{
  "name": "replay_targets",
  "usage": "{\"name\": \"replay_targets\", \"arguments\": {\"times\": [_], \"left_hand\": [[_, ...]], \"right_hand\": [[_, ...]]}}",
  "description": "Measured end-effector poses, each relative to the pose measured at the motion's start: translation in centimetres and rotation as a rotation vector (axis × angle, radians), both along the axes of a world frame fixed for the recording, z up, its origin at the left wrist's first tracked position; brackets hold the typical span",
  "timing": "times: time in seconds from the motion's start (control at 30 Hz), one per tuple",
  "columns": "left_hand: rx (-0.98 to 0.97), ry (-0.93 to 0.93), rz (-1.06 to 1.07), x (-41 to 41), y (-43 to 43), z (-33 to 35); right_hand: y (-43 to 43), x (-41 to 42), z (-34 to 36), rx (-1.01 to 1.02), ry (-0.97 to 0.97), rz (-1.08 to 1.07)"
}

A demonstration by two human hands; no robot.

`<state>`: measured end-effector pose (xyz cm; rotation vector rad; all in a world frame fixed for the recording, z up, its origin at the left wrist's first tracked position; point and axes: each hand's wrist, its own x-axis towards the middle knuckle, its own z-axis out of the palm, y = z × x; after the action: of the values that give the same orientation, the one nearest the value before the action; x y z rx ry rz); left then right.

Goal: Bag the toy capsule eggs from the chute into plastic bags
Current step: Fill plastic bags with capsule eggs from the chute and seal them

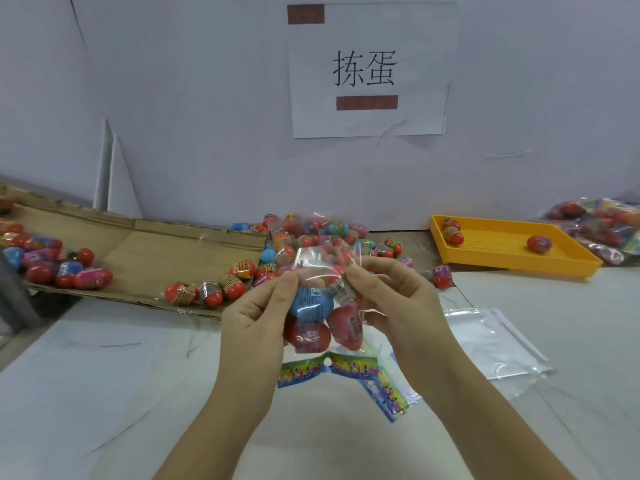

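Note:
A clear plastic bag (pixel 323 265) hangs upright between my hands at the centre, its colourful header card (pixel 325 372) at the bottom. Inside sit a blue capsule egg (pixel 310 303) and two red ones (pixel 308 336). My left hand (pixel 258 317) pinches the bag's upper left edge. My right hand (pixel 398 299) pinches the upper right edge, with a wrapped egg (pixel 341 289) at its fingertips in the bag's mouth. Many loose eggs (pixel 311 233) lie heaped behind the bag at the lower end of the cardboard chute (pixel 156 244).
A yellow perforated tray (pixel 502 244) with three eggs stands at the right rear. Filled bags (pixel 602 223) pile up at the far right. A stack of flat clear bags (pixel 491 341) lies right of my hands. More eggs (pixel 45 261) sit on the chute's left.

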<state>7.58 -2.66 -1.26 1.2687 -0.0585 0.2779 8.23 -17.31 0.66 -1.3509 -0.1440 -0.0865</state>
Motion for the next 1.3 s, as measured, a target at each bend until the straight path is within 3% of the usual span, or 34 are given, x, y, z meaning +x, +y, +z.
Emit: {"name": "replay_targets", "arguments": {"times": [0.23,0.4,0.77,0.97,1.3], "left_hand": [[0.011,-0.075,-0.030,-0.3,0.0,0.3],[-0.017,-0.030,-0.099,-0.5,0.0,0.4],[-0.049,-0.098,-0.304,-0.8,0.4,1.0],[-0.021,-0.111,-0.266,-1.0,0.6,1.7],[-0.080,-0.167,-0.410,-1.2,1.3,1.8]], "right_hand": [[-1.1,0.1,0.4,0.061,0.059,0.092],[-1.9,0.5,0.3,0.096,0.069,0.165],[-3.0,0.6,0.8,0.168,-0.028,0.336],[-3.1,0.6,0.8,0.134,-0.101,0.396],[-3.1,0.3,1.3,0.189,-0.269,0.425]]}}
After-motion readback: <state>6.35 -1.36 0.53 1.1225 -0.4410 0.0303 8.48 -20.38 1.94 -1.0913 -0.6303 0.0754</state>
